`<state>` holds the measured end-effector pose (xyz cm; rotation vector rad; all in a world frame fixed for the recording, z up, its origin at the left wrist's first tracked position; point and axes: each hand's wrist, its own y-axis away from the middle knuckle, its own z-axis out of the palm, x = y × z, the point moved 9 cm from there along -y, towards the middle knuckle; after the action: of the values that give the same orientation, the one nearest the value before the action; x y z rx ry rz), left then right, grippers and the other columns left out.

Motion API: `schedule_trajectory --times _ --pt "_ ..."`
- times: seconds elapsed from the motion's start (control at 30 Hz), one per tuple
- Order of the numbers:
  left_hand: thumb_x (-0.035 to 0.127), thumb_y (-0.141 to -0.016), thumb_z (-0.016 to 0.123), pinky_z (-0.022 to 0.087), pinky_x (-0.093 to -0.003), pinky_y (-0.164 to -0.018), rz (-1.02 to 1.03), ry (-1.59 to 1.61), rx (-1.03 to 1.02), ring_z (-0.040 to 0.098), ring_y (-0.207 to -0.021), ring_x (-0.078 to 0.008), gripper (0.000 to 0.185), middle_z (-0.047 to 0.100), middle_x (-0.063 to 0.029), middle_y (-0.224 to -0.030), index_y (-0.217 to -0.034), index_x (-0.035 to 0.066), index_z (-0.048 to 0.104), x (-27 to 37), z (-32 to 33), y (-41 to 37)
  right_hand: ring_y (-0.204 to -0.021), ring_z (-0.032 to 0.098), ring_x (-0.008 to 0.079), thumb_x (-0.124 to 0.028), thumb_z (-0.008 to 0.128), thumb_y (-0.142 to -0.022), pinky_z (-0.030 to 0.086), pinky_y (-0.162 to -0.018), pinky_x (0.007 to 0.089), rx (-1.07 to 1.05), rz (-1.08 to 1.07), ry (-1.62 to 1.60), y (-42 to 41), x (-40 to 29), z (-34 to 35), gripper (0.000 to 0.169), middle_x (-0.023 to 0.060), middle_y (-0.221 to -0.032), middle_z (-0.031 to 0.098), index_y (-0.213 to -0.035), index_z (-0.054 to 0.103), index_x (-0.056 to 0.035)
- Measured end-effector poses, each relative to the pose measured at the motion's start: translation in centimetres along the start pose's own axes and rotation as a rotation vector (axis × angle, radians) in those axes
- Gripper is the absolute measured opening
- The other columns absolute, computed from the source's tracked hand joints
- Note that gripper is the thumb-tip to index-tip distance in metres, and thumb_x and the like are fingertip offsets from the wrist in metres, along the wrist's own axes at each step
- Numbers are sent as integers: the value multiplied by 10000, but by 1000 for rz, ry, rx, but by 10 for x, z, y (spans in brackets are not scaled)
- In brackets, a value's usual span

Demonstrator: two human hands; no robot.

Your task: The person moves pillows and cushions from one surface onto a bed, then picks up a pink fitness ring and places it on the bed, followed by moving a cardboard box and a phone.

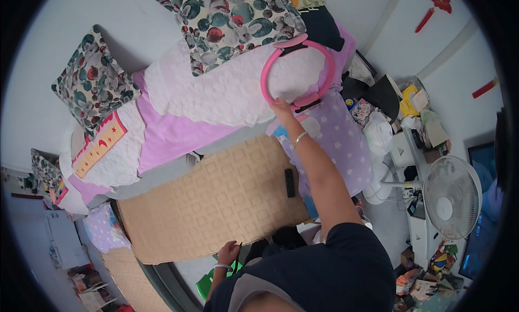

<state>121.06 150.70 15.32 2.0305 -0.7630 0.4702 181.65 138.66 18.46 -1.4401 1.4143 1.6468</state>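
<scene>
My right hand (281, 109), with a bracelet on its wrist, reaches forward and grips the lower left of a pink Pilates ring (263, 79). Two opposite sides of the ring carry padded handles. Behind it lie a white quilted sofa cover (227, 93) and the edge of a purple flowered cloth (338, 137). Low in the view, my left hand (228, 252) hangs near my body, close to a thin black strap (238, 255). Whether its curled fingers hold that strap is not clear. A green plastic stool (205, 285) shows partly below it.
A tan woven mat (211, 198) covers the surface before me, with a black remote control (289, 183) on it. Patterned cushions (239, 24) lean on the sofa. To the right stand a white electric fan (452, 198), a cluttered cabinet (419, 235) and a television (472, 247).
</scene>
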Motion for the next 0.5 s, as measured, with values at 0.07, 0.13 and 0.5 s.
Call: schedule_trajectory --times 0.07,0.13,0.5 --pt "284 -770 610 498 -335 -727 95 23 -71 644 -807 -226 359 665 -112 -849 -1037 43 594 12 30 -23 -867 567 233 -263 595 -791 450 -727 353 173 -106 -78 -6 81 -44 361 147 -919 592 -1013 538 16" --pt "280 -771 608 499 -339 -722 76 -1 -111 643 -795 -228 351 664 -115 -842 -1032 44 599 6 40 -27 -724 545 163 -247 559 -822 435 -631 312 104 -82 -73 22 139 -36 235 61 -774 576 -893 566 -23" --pt "259 -790 602 491 -311 -740 244 -54 -246 632 -797 -215 340 657 -135 -851 -1036 25 601 7 18 -36 -635 611 167 -197 563 -746 481 -598 303 -509 342 618 457 378 63 196 92 -719 645 -732 633 -14"
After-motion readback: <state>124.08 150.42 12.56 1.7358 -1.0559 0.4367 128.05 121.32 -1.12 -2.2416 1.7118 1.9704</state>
